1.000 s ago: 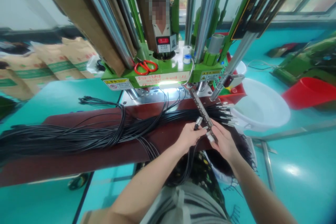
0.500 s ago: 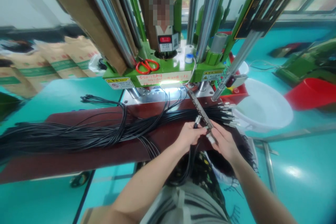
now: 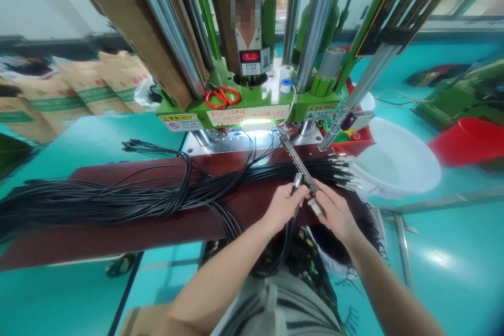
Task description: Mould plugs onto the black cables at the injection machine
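- While the right hand [image 3: 334, 212] is gripping the near end of a metal bar [image 3: 297, 160], its thumb and fingers pressing close around it, the bar is pointing away towards eleven o'clock.
- Straight, slim and dull grey, the bar is showing small notches along its length, and a pale, blocky piece [image 3: 315, 206] is showing at its near end.
- At the bar's nine o'clock side, the left hand [image 3: 284, 205] is pinching a silvery connector [image 3: 297, 180] by its black lower part, thumb and fingers drawn together; the connector is sticking up just beside the bar.
- Smooth black cables [image 3: 157, 199] are lying in a long bundle on a reddish-brown tabletop [image 3: 149, 236], stretching towards nine o'clock, while their pale metal ends [image 3: 346, 170] are fanning out at two o'clock from the hands.
- Between ten and eleven o'clock, orange-handled scissors [image 3: 223, 98] are resting on a glossy green machine plate [image 3: 260, 97].
- Towards half past two, a round white plastic tub [image 3: 405, 168] is standing near a red bucket [image 3: 468, 142].
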A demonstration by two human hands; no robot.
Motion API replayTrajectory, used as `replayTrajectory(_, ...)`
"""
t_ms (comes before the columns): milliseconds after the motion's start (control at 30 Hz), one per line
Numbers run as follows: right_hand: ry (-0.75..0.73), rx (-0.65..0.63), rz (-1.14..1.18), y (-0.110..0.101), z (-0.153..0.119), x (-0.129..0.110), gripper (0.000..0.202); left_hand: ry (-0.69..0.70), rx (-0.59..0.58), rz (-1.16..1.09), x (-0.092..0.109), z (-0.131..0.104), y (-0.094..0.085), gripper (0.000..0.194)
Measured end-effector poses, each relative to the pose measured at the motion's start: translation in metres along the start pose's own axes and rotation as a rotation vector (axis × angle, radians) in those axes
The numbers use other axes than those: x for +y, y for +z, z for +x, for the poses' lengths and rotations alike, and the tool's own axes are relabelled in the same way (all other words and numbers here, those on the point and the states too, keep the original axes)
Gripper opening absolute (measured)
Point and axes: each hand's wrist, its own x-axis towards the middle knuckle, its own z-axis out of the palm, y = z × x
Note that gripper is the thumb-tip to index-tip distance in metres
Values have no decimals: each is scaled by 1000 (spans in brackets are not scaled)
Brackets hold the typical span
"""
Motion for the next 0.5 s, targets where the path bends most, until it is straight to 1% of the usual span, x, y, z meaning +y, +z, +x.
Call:
replayTrajectory(100, 47, 36, 118, -2, 2, -1, 49, 47, 178, -93, 4, 2, -7, 35)
replayTrajectory(133, 54, 44, 141, -3, 3, -1, 49, 56, 224, -118, 5, 3, -9, 34)
replayTrajectory(167, 63, 50, 159, -4, 4, -1, 49, 56, 236, -131, 5, 3, -11, 32)
replayTrajectory(200, 75, 55, 172, -4, 4, 0, 49, 37, 212, -137, 6, 2, -11, 32)
replayTrajectory(233, 87, 55, 180, -5, 5, 0, 48, -2, 156, -138, 7, 2, -12, 32)
replayTrajectory(333, 90, 13, 169, -7, 6, 3, 46, -173, -78, -154, 10, 0, -10, 36)
replayTrajectory(367, 78, -8, 160, -8, 6, 4, 46, -217, -133, -158, 11, 0, -10, 38)
replayTrajectory(433, 56, -36, 146, -9, 6, 5, 47, -261, -185, -156, 14, 1, -9, 40)
replayTrajectory(500, 40, -49, 130, -11, 6, 5, 48, -274, -198, -143, 15, 2, -10, 41)
